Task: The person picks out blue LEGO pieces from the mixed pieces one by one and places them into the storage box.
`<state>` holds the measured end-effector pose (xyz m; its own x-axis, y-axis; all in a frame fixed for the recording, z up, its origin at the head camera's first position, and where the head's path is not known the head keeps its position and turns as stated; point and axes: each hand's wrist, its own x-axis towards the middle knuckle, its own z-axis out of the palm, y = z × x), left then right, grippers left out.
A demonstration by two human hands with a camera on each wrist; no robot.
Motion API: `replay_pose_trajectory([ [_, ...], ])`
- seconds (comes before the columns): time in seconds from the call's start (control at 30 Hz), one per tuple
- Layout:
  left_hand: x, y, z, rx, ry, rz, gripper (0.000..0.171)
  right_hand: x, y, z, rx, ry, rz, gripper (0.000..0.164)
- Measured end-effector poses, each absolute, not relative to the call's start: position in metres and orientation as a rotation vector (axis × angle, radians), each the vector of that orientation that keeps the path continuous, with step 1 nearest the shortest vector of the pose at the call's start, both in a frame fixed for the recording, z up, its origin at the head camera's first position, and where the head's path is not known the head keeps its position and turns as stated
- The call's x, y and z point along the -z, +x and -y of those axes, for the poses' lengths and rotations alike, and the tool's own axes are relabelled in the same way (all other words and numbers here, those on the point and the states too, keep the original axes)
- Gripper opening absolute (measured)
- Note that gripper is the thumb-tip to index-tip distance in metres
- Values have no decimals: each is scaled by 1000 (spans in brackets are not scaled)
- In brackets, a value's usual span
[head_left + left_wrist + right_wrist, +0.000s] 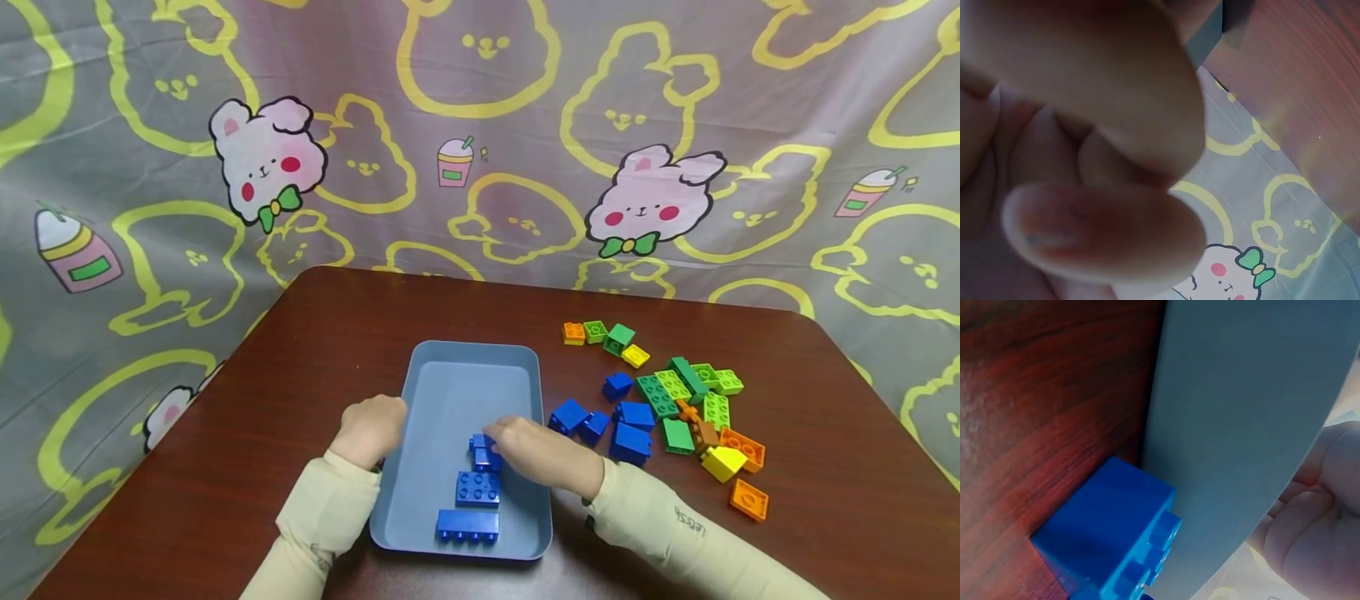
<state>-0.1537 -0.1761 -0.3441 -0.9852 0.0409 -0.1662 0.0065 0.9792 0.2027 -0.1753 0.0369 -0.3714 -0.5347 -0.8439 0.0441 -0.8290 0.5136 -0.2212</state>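
My left hand point(371, 429) is curled like a fist beside the left rim of a blue-grey tray point(442, 400). In the left wrist view its thumb and bent fingers point(1104, 231) show nothing between them. Inside the tray, my right hand point(543, 454) has its fingertips at a blue toy brick point(486, 454) and appears to pinch it. The tray wall point(1241, 394) hides those fingertips in the right wrist view. Nearer the front of the tray lie a studded blue brick point(477, 489) and a long blue brick point(468, 526) on its side.
Several loose blue bricks point(630, 443) lie right of the tray, one close to its wall point(1107, 519). Beyond them are green bricks point(657, 396), orange bricks point(748, 500) and yellow bricks point(722, 464) on the brown table point(337, 333). A patterned cloth point(510, 125) hangs behind.
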Motion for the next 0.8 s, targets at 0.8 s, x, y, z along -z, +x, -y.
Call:
replay_pose_trajectory([
  [0.8, 345, -153, 176, -320, 47, -2958, 44, 368, -171, -40, 284, -1506, -2763, 30],
])
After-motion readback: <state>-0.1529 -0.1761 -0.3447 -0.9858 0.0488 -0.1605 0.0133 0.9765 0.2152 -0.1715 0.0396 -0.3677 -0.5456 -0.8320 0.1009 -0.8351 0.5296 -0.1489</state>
